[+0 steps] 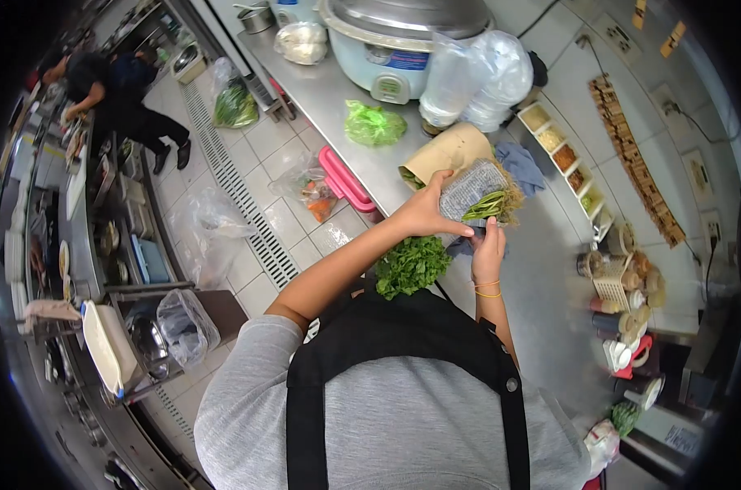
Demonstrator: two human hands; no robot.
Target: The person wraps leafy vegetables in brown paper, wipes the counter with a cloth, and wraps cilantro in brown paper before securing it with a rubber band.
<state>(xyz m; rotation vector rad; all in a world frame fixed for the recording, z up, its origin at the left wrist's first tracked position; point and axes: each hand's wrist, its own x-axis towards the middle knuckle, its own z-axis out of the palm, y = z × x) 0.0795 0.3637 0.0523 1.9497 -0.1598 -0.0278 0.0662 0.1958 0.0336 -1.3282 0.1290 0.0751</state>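
Note:
Newspaper (pixel 473 186) is wrapped around a bunch of greens, with green stems (pixel 486 207) and pale, stringy roots (pixel 509 196) showing at its right end. My left hand (pixel 426 208) grips the wrapped bunch from the left, fingers over the top and thumb along the near side. At the lower right, my right hand (pixel 489 249) has its fingertips closed on the bunch by the stems. Leafy greens (pixel 411 265) spread below my left wrist; whether they join the wrapped stems is hidden. Just beyond lies a brown paper roll (pixel 448 153) with green leaves at its open end.
A large rice cooker (pixel 391 61), clear plastic bags (pixel 476 77) and a green bag (pixel 374 122) stand along the steel counter (pixel 542 302). A blue cloth (pixel 517 167) and condiment tray (pixel 562 155) lie right. A pink-rimmed bin (pixel 346 180) stands left; a co-worker (pixel 113 98) is farther off.

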